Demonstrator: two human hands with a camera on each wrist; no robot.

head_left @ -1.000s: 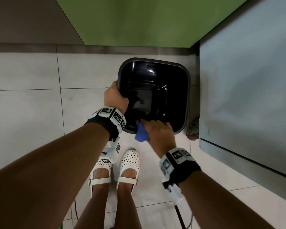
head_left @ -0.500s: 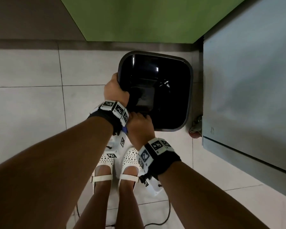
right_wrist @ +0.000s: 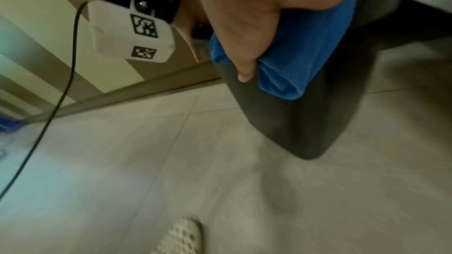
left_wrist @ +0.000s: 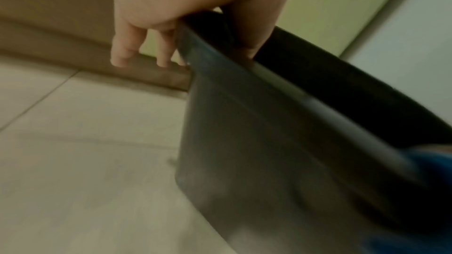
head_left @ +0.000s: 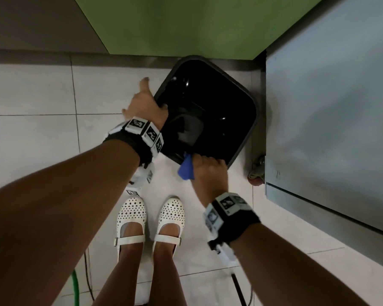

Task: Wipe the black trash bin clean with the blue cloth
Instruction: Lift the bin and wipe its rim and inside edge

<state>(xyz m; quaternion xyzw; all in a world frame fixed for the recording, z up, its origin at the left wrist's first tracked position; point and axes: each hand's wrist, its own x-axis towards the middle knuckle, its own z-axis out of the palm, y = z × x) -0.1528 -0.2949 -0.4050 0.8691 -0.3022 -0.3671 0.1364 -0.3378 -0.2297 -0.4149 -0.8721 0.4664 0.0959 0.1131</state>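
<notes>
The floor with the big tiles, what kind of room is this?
Probably a kitchen or utility corner indoors: pale floor tiles, a green wall panel, a grey cabinet on a caster wheel, and the black trash bin.

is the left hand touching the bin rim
Touching. The left wrist view shows the left hand straddling the black trash bin rim, thumb inside, fingers outside.

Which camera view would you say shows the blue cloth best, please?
The right wrist view: the blue cloth fills the middle, weave visible, pressed against the bin. The head view shows one small corner; the left wrist view, a blur.
</notes>
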